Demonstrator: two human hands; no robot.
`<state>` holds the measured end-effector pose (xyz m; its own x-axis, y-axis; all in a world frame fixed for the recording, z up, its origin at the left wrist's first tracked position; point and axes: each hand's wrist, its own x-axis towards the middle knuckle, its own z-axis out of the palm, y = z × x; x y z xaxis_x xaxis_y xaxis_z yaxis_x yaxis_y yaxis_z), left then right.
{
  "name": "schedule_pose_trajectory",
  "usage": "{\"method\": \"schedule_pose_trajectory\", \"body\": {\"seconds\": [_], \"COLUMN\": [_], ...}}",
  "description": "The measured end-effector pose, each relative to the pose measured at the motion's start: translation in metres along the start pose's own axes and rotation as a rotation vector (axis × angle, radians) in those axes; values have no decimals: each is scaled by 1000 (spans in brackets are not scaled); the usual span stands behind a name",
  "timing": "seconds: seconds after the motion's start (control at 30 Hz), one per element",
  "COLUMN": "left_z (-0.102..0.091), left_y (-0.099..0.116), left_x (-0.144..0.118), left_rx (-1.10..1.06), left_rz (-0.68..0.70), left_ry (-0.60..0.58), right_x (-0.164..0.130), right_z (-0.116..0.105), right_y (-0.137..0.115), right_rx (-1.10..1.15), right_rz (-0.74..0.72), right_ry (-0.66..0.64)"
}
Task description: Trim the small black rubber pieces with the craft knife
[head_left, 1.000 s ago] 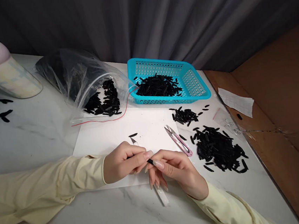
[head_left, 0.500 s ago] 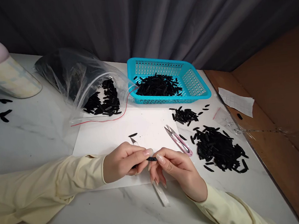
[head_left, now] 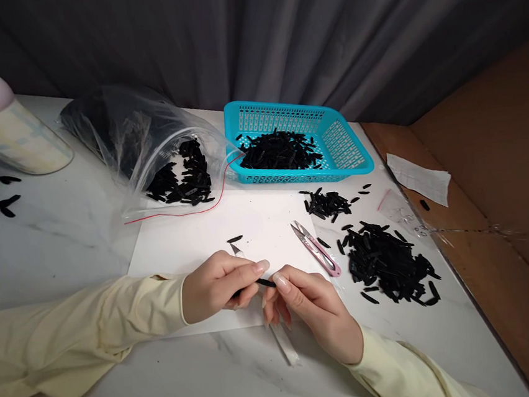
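My left hand (head_left: 221, 284) is closed, with a small, slim black piece (head_left: 266, 282) pinched between thumb and fingers. The far end of that piece is pinched by my right hand (head_left: 312, 303), whose lower fingers curl loosely below. Another dark bit shows under my left fingers, mostly hidden. Beneath both hands lies a craft knife (head_left: 286, 347) with a white-wrapped handle, its blade pointing away from me and its middle covered. Pink-handled thread snips (head_left: 317, 249) rest by my right hand, blades apart. A single black piece (head_left: 235, 239) lies on the white paper (head_left: 180, 244).
A blue basket (head_left: 359, 167) of black pieces stands at the back. Left of it, a clear zip bag (head_left: 146, 135) spills more. Two piles, one large (head_left: 387, 264) and one small (head_left: 328, 203), lie right. A pastel bottle (head_left: 15, 132) stands far left.
The black piece has turned slightly between my fingertips and now shows a smooth side. My right hand has shifted a little to the left and down.
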<state>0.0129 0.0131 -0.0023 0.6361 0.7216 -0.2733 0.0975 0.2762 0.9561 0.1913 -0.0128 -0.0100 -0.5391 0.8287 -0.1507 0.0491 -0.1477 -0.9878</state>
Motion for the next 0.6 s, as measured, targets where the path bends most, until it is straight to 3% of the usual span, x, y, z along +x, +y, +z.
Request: {"method": "schedule_pose_trajectory", "body": {"seconds": [0.6], "left_z": [4], "left_y": [0], "left_x": [0], "left_rx": [114], "left_rz": [57], "left_ry": [89], "right_x": [-1], "right_z": [6], "right_y": [0], "right_rx": [23], "right_rz": [54], "right_ry": [58]}}
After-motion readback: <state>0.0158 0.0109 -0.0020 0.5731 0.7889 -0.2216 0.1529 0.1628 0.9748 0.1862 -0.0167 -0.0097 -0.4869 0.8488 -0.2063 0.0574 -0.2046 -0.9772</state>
